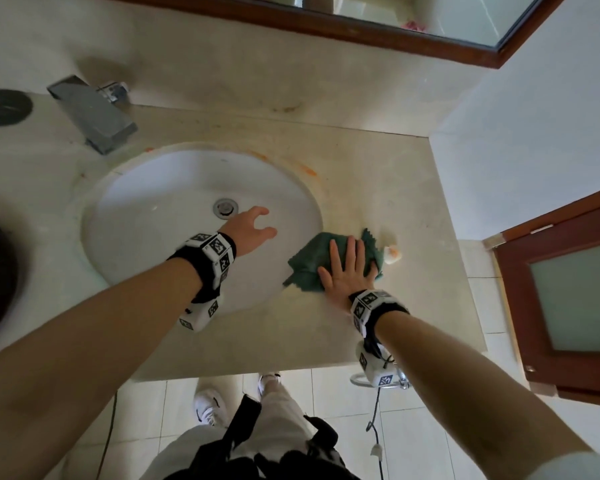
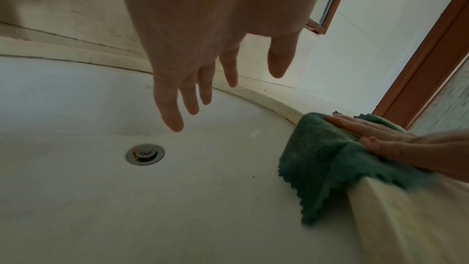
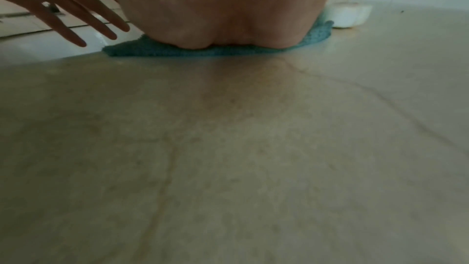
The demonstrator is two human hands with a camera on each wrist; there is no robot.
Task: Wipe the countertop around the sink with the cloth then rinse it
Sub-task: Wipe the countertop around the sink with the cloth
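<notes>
Right hand point(image 1: 343, 271) flat, fingers straight and spread, palm pressing the green cloth point(image 1: 309, 268) onto the beige surface point(image 1: 378, 188). Grip here: spread, pressing down, nothing pinched. Cloth at 3 o'clock of the sink point(image 1: 160, 188), bunched, its left edge hanging over the basin rim into the bowl; seen clearly in the left wrist view, cloth point(image 2: 319, 160) draped over the rim under the right hand point(image 2: 380, 140).

Left hand point(image 1: 252, 230) above the bowl, just right of the drain point(image 1: 226, 206), fingers loosely spread, holding nothing, not touching the cloth. Left hand point(image 2: 203, 71) hanging over the white basin point(image 2: 76, 107), drain point(image 2: 145, 154) below it.

Small white soap piece point(image 1: 394, 255) just beside the cloth at its 3 o'clock. Faucet point(image 1: 94, 116) at 11 o'clock of the sink. Orange stains along the rim at 1 o'clock.
</notes>
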